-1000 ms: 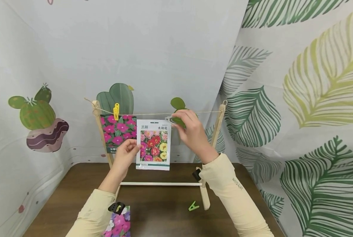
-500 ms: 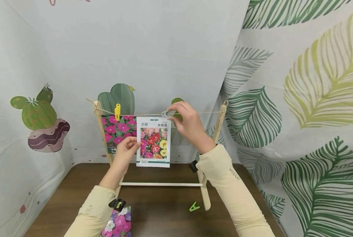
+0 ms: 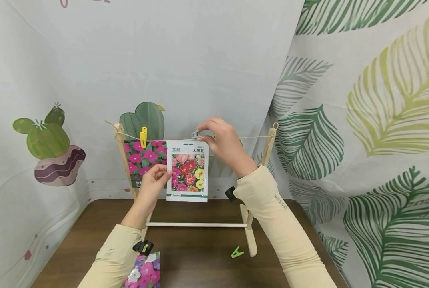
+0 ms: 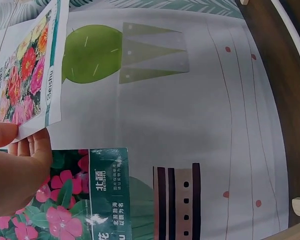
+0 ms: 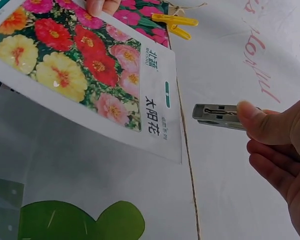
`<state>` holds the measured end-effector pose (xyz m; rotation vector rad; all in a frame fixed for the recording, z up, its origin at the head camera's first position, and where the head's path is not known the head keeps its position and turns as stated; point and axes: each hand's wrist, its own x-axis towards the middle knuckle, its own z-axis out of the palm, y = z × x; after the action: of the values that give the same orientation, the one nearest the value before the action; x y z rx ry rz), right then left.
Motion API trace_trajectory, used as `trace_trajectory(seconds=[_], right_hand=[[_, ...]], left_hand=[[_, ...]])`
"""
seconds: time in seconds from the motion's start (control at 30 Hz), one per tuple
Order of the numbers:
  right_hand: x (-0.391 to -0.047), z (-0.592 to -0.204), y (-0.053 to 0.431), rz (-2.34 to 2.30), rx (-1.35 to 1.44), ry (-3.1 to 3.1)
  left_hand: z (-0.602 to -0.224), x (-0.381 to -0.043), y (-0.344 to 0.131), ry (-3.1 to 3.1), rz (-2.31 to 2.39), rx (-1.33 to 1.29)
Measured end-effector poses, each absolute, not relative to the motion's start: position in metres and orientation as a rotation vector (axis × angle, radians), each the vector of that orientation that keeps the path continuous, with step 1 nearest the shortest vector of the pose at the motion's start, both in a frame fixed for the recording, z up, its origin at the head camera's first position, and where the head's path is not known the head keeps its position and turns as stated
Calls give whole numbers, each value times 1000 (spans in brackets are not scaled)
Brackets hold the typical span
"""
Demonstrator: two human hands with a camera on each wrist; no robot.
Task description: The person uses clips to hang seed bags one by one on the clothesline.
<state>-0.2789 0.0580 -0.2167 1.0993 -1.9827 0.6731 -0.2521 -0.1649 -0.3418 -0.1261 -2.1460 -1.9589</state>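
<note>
My left hand (image 3: 153, 186) pinches the left edge of a white seed packet (image 3: 187, 196) with red, pink and yellow flowers. The packet hangs upright, its top edge at the twine (image 5: 188, 165). In my right hand (image 3: 225, 142) a grey clothespin (image 5: 217, 116) is pinched by its handle end. In the right wrist view the clothespin is apart from the packet, just beyond the twine. Behind and to the left, a pink-flowered seed packet (image 4: 65, 215) hangs from the twine under a yellow clothespin (image 3: 143, 137).
The twine runs between two wooden posts (image 3: 268, 146) of a rack with a white bottom bar (image 3: 196, 225). On the brown table (image 3: 200, 260) lie a green clothespin (image 3: 237, 252) and another flower packet (image 3: 146, 272), partly behind the left sleeve. A printed cloth (image 3: 207, 60) hangs behind.
The white seed packet has risen slightly to the twine in my left hand. My right hand has moved left and up with the grey clothespin, which now sits above the packet's top edge.
</note>
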Motion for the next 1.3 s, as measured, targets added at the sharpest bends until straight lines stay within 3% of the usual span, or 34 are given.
trace_trajectory(seconds=[1.3], right_hand=[[-297,-183,35,668,1048,-2476]], left_hand=[[-345,-257,-162,-2105,-1912,-116]])
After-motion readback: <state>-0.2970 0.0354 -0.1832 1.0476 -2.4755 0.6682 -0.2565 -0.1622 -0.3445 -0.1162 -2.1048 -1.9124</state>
